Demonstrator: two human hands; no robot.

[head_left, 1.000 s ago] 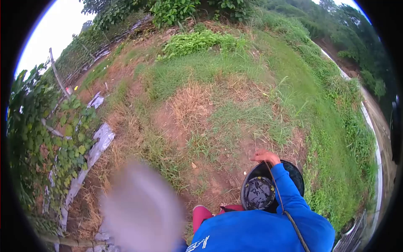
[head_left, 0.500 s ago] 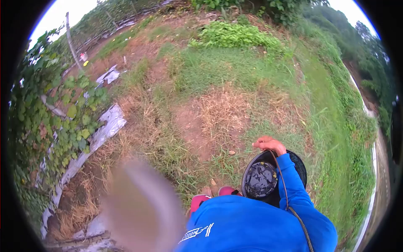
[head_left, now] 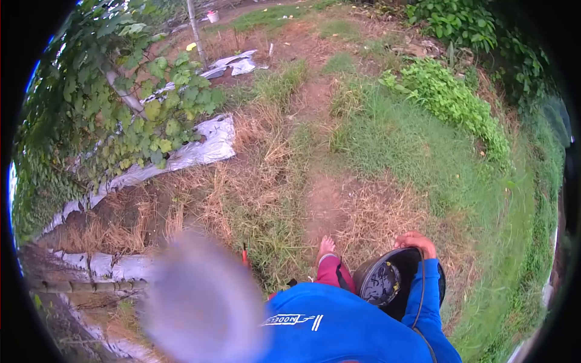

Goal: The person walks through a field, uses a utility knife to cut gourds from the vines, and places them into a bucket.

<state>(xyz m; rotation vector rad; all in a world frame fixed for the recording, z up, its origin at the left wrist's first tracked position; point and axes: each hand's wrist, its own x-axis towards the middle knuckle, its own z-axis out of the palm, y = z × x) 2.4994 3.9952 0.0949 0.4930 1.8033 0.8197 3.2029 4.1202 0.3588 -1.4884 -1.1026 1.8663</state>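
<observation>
My right hand [head_left: 416, 243] is closed over the far rim of a black bucket [head_left: 370, 270], which hangs tilted at my right side. Dark, wet-looking material [head_left: 382, 283] with small yellowish bits shows inside it. A brown cord [head_left: 423, 284] runs from near that hand down along my blue sleeve. My left hand does not show. On the left, a large blurred greyish shape [head_left: 206, 302] close to the camera covers part of the view. Beside it sticks up a thin red-orange object with a dark tip [head_left: 244, 254]; what holds it is hidden.
A bare foot [head_left: 327, 247] is on the dirt path [head_left: 321, 209]. Leafy vines [head_left: 145, 103], a post [head_left: 196, 33] and silvery plastic sheeting [head_left: 206, 145] line the left. A bamboo pole [head_left: 91, 285] lies lower left. Grass [head_left: 417, 130] and bushy plants [head_left: 451, 94] grow on the right.
The view has turned left, so the ground and vines appear farther right. One foot now shows farther forward. The red-orange object has come into view. My right hand stays on the bucket.
</observation>
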